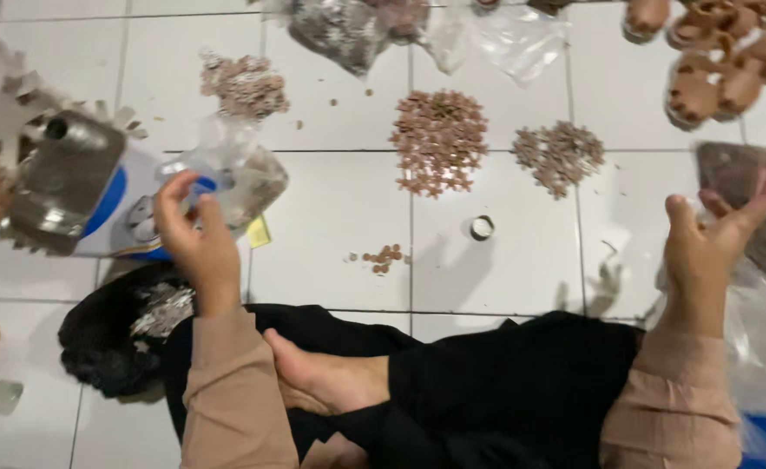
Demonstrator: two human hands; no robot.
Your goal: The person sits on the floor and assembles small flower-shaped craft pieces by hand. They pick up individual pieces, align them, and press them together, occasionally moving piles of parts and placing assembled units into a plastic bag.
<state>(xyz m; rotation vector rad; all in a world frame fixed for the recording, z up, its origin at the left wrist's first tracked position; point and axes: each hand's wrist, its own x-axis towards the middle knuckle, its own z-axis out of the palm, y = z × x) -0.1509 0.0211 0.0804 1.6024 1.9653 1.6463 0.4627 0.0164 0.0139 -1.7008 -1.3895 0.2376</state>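
Nearest, one bare foot (335, 378) rests between both sleeves. Left hand (193, 234) pinches one clear plastic bag of small brown pieces (235, 174), just above it. Right hand (717, 239) grips another filled clear bag (747, 187). Three loose brown heaps (439, 139) lie beyond.

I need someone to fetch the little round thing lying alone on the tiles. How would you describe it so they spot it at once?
Start at the largest heap of small brown pieces on the white tiled floor. Just below it and slightly right lies a small ring-shaped cap: dark rim, white centre, lying alone, unlike the loose brown bits to its left.
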